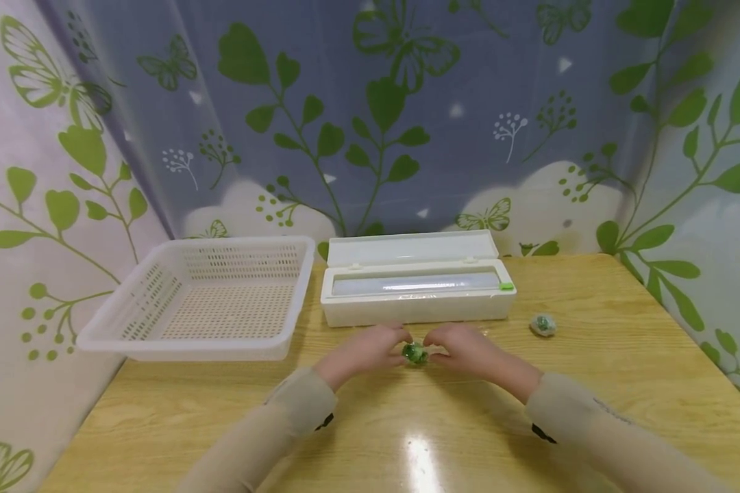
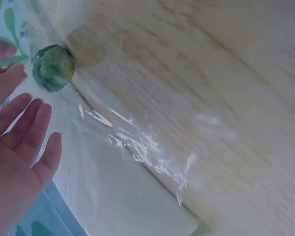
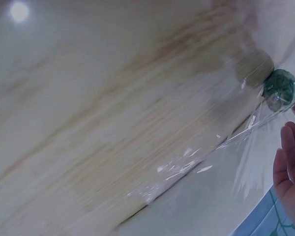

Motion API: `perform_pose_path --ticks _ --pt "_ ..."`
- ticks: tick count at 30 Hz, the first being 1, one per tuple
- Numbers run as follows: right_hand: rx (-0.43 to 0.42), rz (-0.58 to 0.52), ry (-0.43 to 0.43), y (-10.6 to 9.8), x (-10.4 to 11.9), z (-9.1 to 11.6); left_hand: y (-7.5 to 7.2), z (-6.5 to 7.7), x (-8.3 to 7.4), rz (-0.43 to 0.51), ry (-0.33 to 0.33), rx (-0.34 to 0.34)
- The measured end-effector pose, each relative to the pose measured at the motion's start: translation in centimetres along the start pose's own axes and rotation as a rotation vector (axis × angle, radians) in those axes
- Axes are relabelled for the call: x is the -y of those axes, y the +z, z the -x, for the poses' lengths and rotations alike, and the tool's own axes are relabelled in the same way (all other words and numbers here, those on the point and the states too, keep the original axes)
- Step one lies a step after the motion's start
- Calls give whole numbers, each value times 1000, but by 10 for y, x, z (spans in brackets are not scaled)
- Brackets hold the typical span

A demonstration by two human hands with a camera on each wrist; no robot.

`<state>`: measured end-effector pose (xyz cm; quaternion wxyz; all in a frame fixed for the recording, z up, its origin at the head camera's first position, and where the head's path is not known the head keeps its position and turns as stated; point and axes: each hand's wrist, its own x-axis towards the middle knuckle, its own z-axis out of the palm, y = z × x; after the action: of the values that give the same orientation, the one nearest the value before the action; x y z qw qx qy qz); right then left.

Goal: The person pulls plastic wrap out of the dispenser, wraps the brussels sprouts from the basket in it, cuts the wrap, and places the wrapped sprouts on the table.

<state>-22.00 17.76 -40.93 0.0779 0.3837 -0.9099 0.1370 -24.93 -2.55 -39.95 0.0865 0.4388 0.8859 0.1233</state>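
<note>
A small round green leafy vegetable [image 1: 415, 353] sits on a sheet of clear cling film [image 2: 142, 152] spread over the table in front of the wrap dispenser. My left hand [image 1: 376, 350] is at its left side, with thumb and forefinger parted at the vegetable's edge. In the left wrist view the other fingers [image 2: 37, 132] are loosely extended. From the right side, my right hand [image 1: 462, 348] comes in with thumb and forefinger also apart. The right wrist view cuts off part of that hand, its visible fingers [image 3: 291, 152] relaxed beside the film.
Behind the hands stands a white cling film dispenser box [image 1: 416, 311], lid raised, a film roll [image 1: 416, 283] inside and a green tab at its right. A white plastic basket [image 1: 286, 335] stands on the left. A wrapped green-and-white bundle [image 1: 543, 325] lies on the right of the wooden table [image 1: 370, 452].
</note>
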Motion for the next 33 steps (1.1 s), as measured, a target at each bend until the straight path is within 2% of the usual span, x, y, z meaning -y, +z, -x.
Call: perform_pose_path --ticks 8,13,19,22,26,29,33 --pt "16 47 -14 10 5 -12 6 -6 3 14 -32 66" --pt "-7 104 -34 12 5 -15 5 -10 6 38 -21 56" --pt "31 209 37 15 7 -23 5 -10 8 76 -60 61" --pt "54 214 76 16 8 -27 5 -9 8 82 -82 64" --pt "51 154 82 17 4 -32 4 -8 8 69 -106 46" --pt "51 100 66 15 -1 -36 2 -8 8 54 -83 15" --pt "85 41 72 11 -6 -43 1 -8 7 -17 12 -20"
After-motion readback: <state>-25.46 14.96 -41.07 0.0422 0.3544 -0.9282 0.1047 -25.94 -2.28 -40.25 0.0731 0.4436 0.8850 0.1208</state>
